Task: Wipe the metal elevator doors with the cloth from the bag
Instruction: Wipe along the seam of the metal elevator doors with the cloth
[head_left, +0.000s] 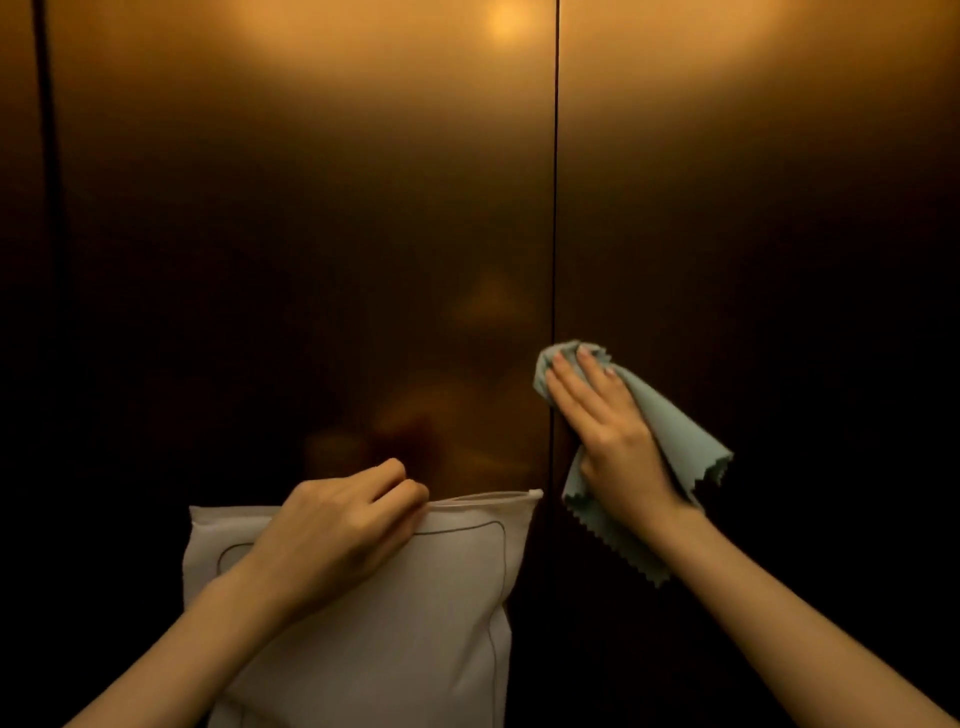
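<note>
Bronze-toned metal elevator doors (322, 208) fill the view, with a dark vertical seam (556, 182) between the two panels. My right hand (605, 426) lies flat on a pale green cloth (670, 431) with zigzag edges, pressing it against the door just right of the seam. The cloth's lower corners hang loose below my wrist. My left hand (337, 525) grips the top edge of a white zip bag (395, 639) held upright in front of the left door panel.
A second vertical gap (49, 156) runs down the far left, at the door frame. The upper doors reflect warm ceiling light; the lower parts are very dark. A dim reflection of a person shows on the left panel.
</note>
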